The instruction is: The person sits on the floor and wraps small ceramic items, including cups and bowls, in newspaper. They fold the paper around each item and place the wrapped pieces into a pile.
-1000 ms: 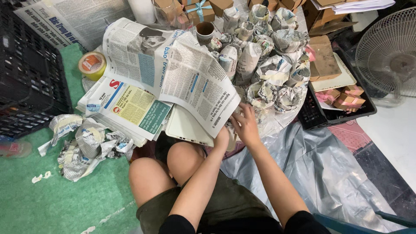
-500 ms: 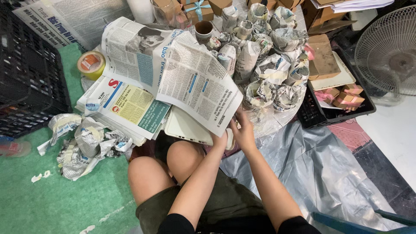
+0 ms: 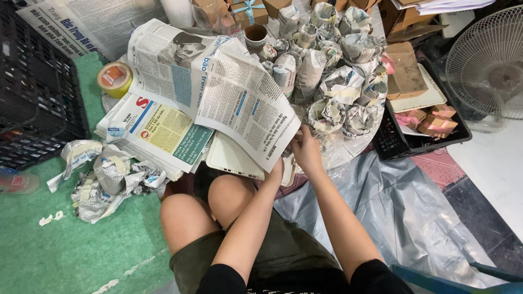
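— What has changed at the newspaper sheet (image 3: 239, 103)?

— Both hands have slid nearer along its bottom corner. The left hand (image 3: 275, 173) now pinches that corner from beneath; the right hand (image 3: 306, 152) grips the edge beside it. The sheet lies draped over the newspaper stack (image 3: 155, 133) and a white tray (image 3: 231, 158), so a single page looks ready to lift free.

— And the count?

— One open sheet, one tape roll (image 3: 114, 79) at the stack's far left corner, one fan (image 3: 487, 62), and over a dozen wrapped bundles (image 3: 327, 71) on the clear plastic beyond; an exact number can't be told.
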